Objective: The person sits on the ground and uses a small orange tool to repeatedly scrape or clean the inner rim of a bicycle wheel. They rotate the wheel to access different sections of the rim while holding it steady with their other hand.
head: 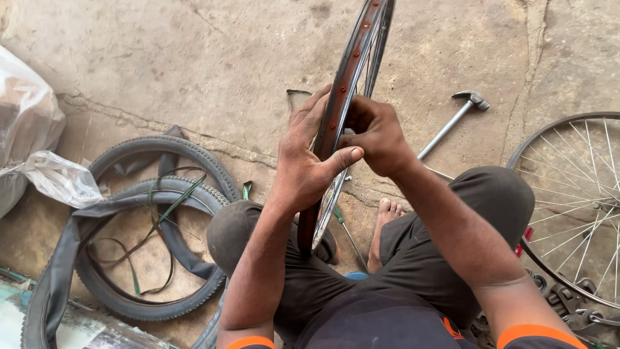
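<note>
Rust-brown rim tape lines the bare wheel rim (349, 71) we hold upright at frame centre, our left hand (303, 161) wrapped around it and our right hand (378, 132) pinching its edge. Farther off, black tyres (161, 232) lie lower left and a hammer (455, 119) lies upper right.

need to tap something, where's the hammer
In the head view the hammer lies on the concrete floor at upper right, beyond the right hand, left of the second wheel.
</note>
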